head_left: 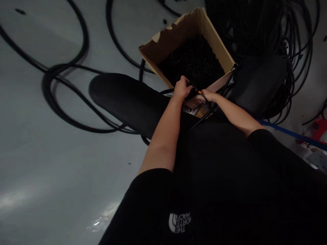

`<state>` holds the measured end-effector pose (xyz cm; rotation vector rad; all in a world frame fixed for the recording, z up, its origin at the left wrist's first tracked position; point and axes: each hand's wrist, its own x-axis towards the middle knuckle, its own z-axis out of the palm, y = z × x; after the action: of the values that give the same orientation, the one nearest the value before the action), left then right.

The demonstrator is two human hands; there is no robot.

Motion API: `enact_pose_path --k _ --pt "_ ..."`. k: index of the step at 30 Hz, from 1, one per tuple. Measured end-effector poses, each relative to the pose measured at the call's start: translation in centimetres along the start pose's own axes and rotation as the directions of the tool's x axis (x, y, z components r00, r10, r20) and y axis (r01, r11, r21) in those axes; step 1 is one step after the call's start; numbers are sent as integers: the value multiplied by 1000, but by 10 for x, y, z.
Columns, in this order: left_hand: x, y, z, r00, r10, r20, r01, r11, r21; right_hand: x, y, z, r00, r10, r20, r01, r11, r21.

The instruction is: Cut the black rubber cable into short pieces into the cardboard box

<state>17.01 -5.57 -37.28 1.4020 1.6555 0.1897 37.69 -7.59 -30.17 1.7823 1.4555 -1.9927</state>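
My right hand [209, 95] is closed around the handles of scissors [203, 96], dark with an orange part near the middle. Their tip points up and left, close to my left hand [181, 89]. The fingers of that hand are bent in a pinch on a black cable [167, 91], which comes in from the left; the gripped part is mostly covered. Both hands are over the near edge of an open cardboard box [216, 34]. Inside it lies a heap of short black pieces [196, 61].
Loops of thick black cable [47, 88] lie on the grey floor [76, 183] to the left. A large tangled coil [255, 30] sits at the upper right. My knees flank the box. A blue strap [288, 132] and a red object [319, 131] are at the right.
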Motion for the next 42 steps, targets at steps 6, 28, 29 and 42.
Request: enact_pose_path --k 6,28,29,42 --pt "4 -3 -2 997 30 -69 -26 998 51 3 -4 -2 982 72 -175 -50 991 125" --pt "-7 5 -5 993 111 36 -112 993 38 0 -8 -3 988 142 -61 -135 984 113" --pt "-6 4 -5 992 119 36 -120 993 23 0 -6 -3 989 141 -53 -133 983 124" --pt "3 -3 -4 991 131 -27 -131 991 8 6 3 -12 991 74 -113 -51 979 198"
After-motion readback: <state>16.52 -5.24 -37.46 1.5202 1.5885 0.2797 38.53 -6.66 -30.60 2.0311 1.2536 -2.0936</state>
